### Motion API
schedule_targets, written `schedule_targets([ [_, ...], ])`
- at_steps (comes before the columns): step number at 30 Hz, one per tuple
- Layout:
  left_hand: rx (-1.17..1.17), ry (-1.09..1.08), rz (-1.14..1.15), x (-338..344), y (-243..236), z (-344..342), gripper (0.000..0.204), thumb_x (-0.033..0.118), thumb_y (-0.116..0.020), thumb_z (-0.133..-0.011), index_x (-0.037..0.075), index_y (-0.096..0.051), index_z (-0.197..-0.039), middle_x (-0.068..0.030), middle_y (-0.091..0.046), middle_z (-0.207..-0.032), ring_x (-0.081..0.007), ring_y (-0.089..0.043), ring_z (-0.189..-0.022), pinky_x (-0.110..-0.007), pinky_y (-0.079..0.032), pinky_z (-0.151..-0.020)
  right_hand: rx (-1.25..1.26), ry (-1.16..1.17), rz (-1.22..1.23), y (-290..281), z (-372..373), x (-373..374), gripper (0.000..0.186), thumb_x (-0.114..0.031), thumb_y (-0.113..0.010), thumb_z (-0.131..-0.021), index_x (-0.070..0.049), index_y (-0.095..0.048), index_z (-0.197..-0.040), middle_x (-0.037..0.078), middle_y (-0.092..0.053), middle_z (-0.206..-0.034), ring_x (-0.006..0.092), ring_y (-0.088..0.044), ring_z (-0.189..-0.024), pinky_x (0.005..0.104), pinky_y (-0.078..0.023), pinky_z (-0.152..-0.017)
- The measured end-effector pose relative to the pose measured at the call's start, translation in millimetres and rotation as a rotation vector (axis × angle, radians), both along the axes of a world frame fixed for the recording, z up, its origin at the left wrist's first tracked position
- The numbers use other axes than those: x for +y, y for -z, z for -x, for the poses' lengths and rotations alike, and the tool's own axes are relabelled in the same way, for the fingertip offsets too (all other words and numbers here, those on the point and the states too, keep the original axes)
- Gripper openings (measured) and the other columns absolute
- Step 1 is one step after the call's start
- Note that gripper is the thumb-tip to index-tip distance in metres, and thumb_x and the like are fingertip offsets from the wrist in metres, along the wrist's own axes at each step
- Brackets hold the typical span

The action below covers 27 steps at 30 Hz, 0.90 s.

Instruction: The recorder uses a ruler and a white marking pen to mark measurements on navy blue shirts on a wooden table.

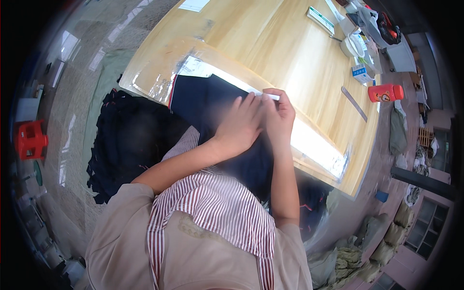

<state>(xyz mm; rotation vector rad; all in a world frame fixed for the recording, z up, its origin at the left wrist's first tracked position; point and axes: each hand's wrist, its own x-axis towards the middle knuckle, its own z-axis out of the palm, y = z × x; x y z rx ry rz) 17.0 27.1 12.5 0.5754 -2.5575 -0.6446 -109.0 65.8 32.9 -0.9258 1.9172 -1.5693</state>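
Observation:
Dark navy fabric [198,99] lies over the near edge of the wooden table, partly on a bright white lit strip. My left hand [240,124] rests flat on this fabric, its fingers stretched toward the fabric's far edge. Close beside it, my right hand [280,118] pinches a small slim white piece [272,96] between thumb and fingers at that edge. Whether the piece is a stick or a folded strip, I cannot tell. The fingertips of both hands are almost touching.
The wooden table [285,46] spreads ahead. A metal ruler [354,104], a red bottle [385,93], a blue-and-white box [361,73] and a white tub [353,46] lie toward its right. A heap of navy fabric [128,140] sits at left; a red stool [31,140] stands farther off.

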Motion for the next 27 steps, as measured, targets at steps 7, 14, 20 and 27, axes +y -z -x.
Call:
schedule_targets([
  [7,-0.044,0.077,-0.177,-3,-5,-3,0.053,0.017,-0.053,-0.089,-0.011,-0.044,-0.133,-0.0317,-0.046,-0.135,-0.0431,-0.034,-0.137,-0.054,-0.017,-0.118,0.346,-0.154,-0.235,-12,-16,-18,0.015,-0.012,-0.067,-0.087,-0.008,-0.068,-0.102,0.012,-0.070,-0.091,0.0255,-0.068,-0.078,0.0332,-0.052,-0.071],
  [14,-0.013,0.067,-0.146,-5,1,-3,0.053,0.018,-0.052,-0.090,-0.009,-0.042,-0.135,-0.0309,-0.045,-0.136,-0.0420,-0.035,-0.137,-0.054,-0.018,-0.118,0.528,-0.173,-0.258,-3,-19,-31,0.013,-0.017,-0.068,-0.086,-0.009,-0.068,-0.096,0.013,-0.069,-0.091,0.0299,-0.067,-0.082,0.0370,-0.052,-0.072],
  [20,0.018,0.033,-0.161,-8,-11,-1,0.054,0.018,-0.052,-0.091,-0.004,-0.041,-0.139,-0.0258,-0.044,-0.140,-0.0391,-0.035,-0.137,-0.053,-0.020,-0.116,0.657,-0.171,-0.490,-21,-12,-53,0.018,-0.022,-0.067,-0.088,-0.004,-0.067,-0.089,0.014,-0.069,-0.084,0.0260,-0.067,-0.073,0.0342,-0.051,-0.070],
  [27,0.024,0.004,0.105,-23,3,12,0.016,0.012,-0.059,-0.083,0.006,-0.063,-0.096,-0.0121,-0.055,-0.106,-0.0299,-0.051,-0.107,-0.043,-0.039,-0.090,-0.332,-0.122,0.295,-8,24,34,0.022,-0.024,-0.055,-0.095,-0.003,-0.059,-0.089,0.010,-0.061,-0.082,0.0206,-0.060,-0.072,0.0295,-0.049,-0.066],
])
